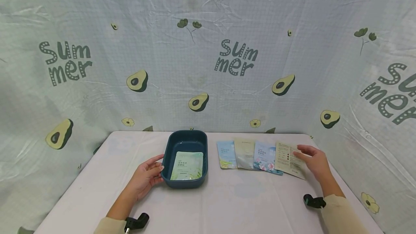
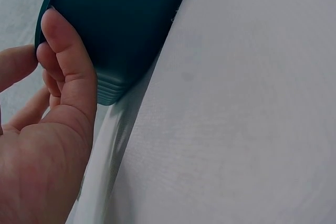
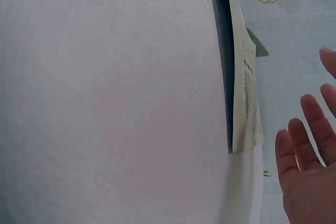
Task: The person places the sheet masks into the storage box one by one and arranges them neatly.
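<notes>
A dark blue rectangular tub (image 1: 185, 135) stands on the table, left of its middle. Inside it lies a pale green flat sachet (image 1: 186, 166) with printed leaves. My left hand (image 1: 148, 177) holds the tub's left rim, its fingertips against the wall in the left wrist view. To the right lies an overlapping row of flat sachets: light blue (image 1: 227, 154), beige-silver (image 1: 245, 153), blue with pink flowers (image 1: 267, 156) and cream with printed text (image 1: 290, 160). My right hand (image 1: 315, 161) is at the cream sachet's right side, fingers extended; the right wrist view shows a gap between them.
The table (image 1: 240, 205) has a white cloth cover. Behind it and at both sides hangs a pale sheet (image 1: 169, 64) printed with avocados and lettering. A black wrist device (image 1: 138, 221) sits on the left wrist, and another black device (image 1: 313, 201) on the right.
</notes>
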A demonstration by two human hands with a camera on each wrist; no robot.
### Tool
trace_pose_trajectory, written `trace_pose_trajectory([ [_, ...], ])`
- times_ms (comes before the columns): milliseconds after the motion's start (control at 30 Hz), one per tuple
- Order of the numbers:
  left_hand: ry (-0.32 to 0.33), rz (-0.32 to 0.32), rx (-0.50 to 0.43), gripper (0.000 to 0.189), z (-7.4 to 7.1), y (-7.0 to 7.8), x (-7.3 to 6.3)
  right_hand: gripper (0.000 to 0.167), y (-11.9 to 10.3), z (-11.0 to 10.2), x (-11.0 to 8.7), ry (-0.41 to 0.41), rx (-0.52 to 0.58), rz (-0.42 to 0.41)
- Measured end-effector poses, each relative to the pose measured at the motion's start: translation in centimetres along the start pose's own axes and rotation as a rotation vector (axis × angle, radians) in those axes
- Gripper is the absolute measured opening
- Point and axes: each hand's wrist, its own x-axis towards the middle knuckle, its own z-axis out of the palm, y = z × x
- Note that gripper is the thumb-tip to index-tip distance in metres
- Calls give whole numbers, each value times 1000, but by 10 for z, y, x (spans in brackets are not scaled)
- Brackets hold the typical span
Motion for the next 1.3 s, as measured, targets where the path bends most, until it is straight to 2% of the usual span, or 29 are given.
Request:
trace_pose_trajectory([
  [167,-5,-1,-3,60,0,0,0,68,2,0,6,-12,-26,29],
  [400,1,-5,-4,60,0,-1,0,68,5,0,14,-34,-76,24],
  [667,2,-5,-2,59,0,0,0,69,5,-1,23,-51,-120,77],
  [900,5,-7,3,59,1,1,0,72,7,-3,31,-75,-121,143],
  [1300,-3,-4,-3,59,-1,-1,1,79,18,-5,42,-103,-125,166],
])
